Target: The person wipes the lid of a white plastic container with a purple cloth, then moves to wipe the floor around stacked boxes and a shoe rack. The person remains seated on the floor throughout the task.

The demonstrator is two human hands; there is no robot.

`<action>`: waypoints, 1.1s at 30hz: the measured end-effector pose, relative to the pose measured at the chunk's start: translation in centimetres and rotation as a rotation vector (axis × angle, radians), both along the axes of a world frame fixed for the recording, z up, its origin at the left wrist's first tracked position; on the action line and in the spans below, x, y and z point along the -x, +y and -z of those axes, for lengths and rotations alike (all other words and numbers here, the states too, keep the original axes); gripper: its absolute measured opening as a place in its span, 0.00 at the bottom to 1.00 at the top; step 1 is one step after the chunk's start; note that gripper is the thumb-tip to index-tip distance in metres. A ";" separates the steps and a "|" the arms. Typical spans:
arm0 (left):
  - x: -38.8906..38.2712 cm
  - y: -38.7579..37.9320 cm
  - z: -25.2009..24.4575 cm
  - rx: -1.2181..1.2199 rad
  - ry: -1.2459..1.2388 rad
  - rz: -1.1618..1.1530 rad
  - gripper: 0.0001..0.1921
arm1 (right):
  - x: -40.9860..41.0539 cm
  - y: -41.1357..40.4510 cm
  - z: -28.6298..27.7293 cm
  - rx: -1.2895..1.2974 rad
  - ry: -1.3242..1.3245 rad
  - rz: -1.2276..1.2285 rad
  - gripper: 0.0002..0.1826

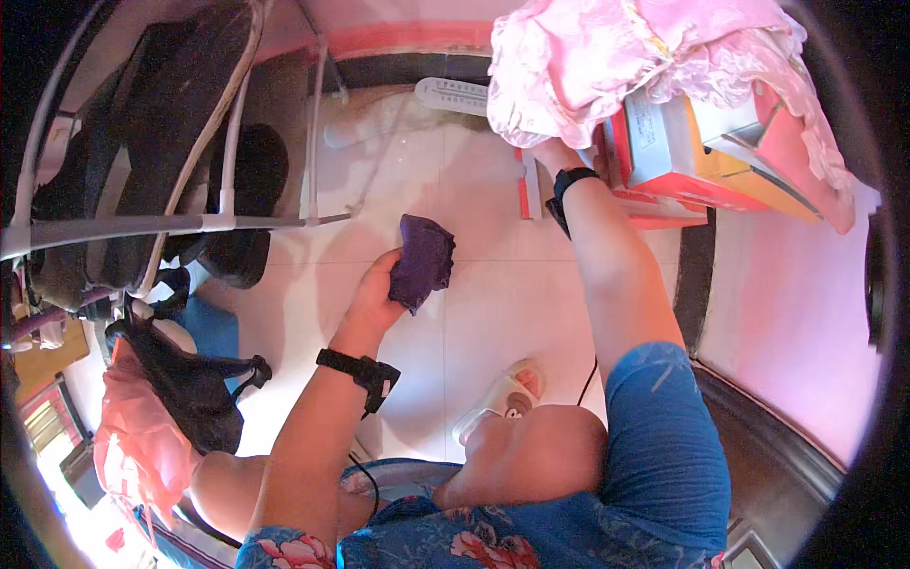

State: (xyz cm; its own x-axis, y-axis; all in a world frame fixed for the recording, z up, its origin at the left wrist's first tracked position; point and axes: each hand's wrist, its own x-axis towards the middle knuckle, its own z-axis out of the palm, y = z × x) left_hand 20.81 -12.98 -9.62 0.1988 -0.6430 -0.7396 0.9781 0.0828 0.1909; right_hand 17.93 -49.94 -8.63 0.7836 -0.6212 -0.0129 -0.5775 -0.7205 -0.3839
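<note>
My left hand (373, 291) holds a folded dark purple cloth (423, 264) with a frilled edge, above the tiled floor. My right arm reaches up to the top right, where my right hand (558, 155) is mostly hidden beneath a hanging pink satiny cloth (561, 67) with ruffled edges. Whether those fingers grip anything cannot be seen. Just right of that hand, the pink cloth drapes over stacked cardboard boxes (665, 153) in red, white and orange. Each wrist wears a black strap.
A grey tube rack (178, 226) with dark clothes stands at the left. Below it are a black strapped bag (192, 384) and a pink plastic bag (138, 427). A white thermometer-like scale (451, 96) lies near the far wall. A slippered foot (501, 398) rests on the floor; a thin black cable (589, 380) runs nearby.
</note>
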 end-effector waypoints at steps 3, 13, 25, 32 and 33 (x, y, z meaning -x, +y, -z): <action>0.1 0.5 0.2 0.055 -0.005 -0.008 0.17 | -1.3 -1.1 0.4 -0.024 0.002 0.028 0.31; -0.3 0.4 0.3 -0.015 -0.013 -0.011 0.16 | 0.3 3.1 -2.7 -0.028 0.000 -0.018 0.33; -0.6 -0.3 -1.0 -0.101 0.012 -0.009 0.15 | 3.0 6.4 -1.3 0.142 -0.062 -0.312 0.39; -0.3 1.0 -0.8 -0.076 -0.122 0.047 0.16 | 2.2 9.4 -5.8 -0.198 -0.068 -0.289 0.39; -0.4 1.1 -0.5 -0.055 -0.077 0.030 0.16 | 1.3 10.1 -6.8 -0.309 -0.118 -0.280 0.38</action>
State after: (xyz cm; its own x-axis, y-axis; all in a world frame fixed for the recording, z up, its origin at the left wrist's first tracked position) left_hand 21.19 -11.91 -9.07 0.2373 -0.6082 -0.7575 0.9624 0.0408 0.2687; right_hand 16.67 -39.80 -1.83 0.9287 -0.3650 -0.0651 -0.3150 -0.6842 -0.6577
